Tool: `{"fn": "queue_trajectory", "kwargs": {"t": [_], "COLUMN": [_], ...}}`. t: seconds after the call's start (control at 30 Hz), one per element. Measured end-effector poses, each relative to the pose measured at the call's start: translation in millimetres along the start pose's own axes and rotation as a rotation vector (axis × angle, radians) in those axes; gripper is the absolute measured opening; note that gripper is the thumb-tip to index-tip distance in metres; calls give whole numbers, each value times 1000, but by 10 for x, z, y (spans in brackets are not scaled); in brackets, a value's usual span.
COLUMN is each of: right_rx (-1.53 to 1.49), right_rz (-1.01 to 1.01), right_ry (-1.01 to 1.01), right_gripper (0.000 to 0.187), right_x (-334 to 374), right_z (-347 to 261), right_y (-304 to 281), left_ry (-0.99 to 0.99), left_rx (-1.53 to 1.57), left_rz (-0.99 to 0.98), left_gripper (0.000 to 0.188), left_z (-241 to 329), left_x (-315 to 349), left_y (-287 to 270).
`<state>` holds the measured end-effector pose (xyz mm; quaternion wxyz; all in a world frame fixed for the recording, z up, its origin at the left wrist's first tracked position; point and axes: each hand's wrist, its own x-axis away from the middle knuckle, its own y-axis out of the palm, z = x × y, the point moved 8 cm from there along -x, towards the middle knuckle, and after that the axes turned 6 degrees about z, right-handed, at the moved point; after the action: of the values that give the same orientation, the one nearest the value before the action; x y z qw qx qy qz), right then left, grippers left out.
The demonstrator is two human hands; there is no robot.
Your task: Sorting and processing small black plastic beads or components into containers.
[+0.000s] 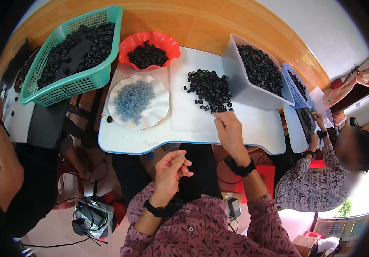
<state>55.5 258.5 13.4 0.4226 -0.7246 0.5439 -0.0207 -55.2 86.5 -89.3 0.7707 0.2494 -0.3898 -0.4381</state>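
Green plastic forms the mesh basket (79,89) at the left, heaped with small black pieces, a dark flat piece lying among them; a co-worker's bare arm (9,171) shows beyond it. Near the left end of the white, blue-edged bench (248,126), one black ring (109,119) lies alone. Just beside it is a white, wavy-rimmed plate (164,105) carrying a mound of tiny pale-blue translucent pieces (134,102). Behind the plate stands a red scalloped bowl (173,48) of black pieces.

The left hand (170,171) is raised in front of the bench, fingers loosely curled and thumb near the index finger; I cannot tell if anything small is pinched there. A loose pile of black rings (210,89) lies on the bench, and the right hand (230,132) is at its near edge, thumb and forefinger bent close together, any held piece impossible to make out. Right of the pile, a translucent bin (238,81) holds many more black pieces, then comes a blue basket (301,101) and a seated co-worker in a patterned shirt (310,188).
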Motion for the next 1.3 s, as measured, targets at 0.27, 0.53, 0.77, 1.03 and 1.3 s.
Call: {"fn": "queue_trajectory", "kwargs": {"t": [0.27,0.53,0.77,1.03,1.3], "right_rx": [375,151,-31,51,226], "right_rz": [-84,-149,-72,-14,-41], "right_ry": [-250,-192,-27,-151,-64], "right_gripper": [35,40,32,21,16], "right_x": [-319,-330,-283,-287,-412], "right_z": [-130,-146,63,13,-120], "right_y": [440,494,304,289,471], "left_ry": [25,6,-10,-12,3], "left_rx": [21,19,11,2,-40], "left_rz": [25,27,23,26,17], "left_gripper": [20,20,20,20,20], "left_z": [26,-15,-57,-59,18], "left_x": [-57,-114,-160,-159,-107], "left_y": [-48,-63,-36,-33,-32]}}
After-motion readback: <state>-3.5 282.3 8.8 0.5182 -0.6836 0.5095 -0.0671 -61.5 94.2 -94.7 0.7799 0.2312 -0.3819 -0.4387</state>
